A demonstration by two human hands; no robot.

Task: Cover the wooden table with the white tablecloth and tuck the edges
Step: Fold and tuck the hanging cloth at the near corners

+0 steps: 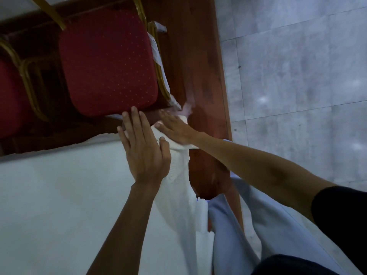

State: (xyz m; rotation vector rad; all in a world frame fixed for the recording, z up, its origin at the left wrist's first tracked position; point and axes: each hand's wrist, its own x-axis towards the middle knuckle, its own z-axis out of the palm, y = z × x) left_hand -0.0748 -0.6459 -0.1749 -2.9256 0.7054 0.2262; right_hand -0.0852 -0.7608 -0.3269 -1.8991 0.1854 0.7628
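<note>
The white tablecloth (59, 195) lies smooth and flat over the tabletop across the lower left of the view, and at the near corner it gathers into a thick fold that hangs down beside the person's legs. The wooden table under it is covered, so its surface does not show.

The left hand (143, 153) rests palm down on the cloth right at that corner. Its fingers are straight and slightly spread, with the tips reaching the cloth's far edge, and the thumb leans against the bunched fold. The right hand (175, 129) lies just beside it, also flat with the fingers stretched out, pressing on the top of the bunched corner – white fabric shows under the palm and past the fingertips. Neither hand curls round the cloth; both press it with relaxed, extended fingers.

Just beyond the corner stands a red chair (107, 62) with a dotted seat and a gold frame (158, 76), the seat edge almost touching the left fingertips. A strip of white fabric runs along the frame's right side. A second red chair (8, 96) shows at the left edge.

The person's pale blue trousers (224, 235) stand close against the hanging fold, on a reddish-brown wooden strip (200, 66). To the right of it lies a grey tiled floor (297, 76) – and a dark sleeve (341, 225) covers the right upper arm
</note>
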